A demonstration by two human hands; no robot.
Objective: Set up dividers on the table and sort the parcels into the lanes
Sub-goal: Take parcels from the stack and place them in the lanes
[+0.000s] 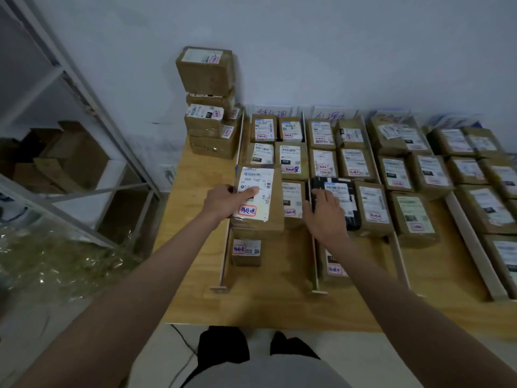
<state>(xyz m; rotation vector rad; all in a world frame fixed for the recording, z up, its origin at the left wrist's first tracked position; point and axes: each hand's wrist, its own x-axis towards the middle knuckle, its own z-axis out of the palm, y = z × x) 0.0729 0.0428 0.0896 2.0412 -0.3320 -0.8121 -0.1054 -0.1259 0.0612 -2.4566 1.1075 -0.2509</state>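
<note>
Wooden table [195, 175] carries four dividers; left hand [223, 200] grips a labelled box [258, 203], thumb on top; right hand [326, 211] rests relaxed fingers on a black parcel [340, 189].

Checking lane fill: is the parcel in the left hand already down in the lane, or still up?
Still up. The left hand grips the brown parcel at its left edge, above a small parcel in the leftmost lane.

Surface [195, 298]: pale, smooth, matt wood. Parcels [375, 211]: brown cardboard showing glossy tape, carrying white paper labels [256, 191].
</note>
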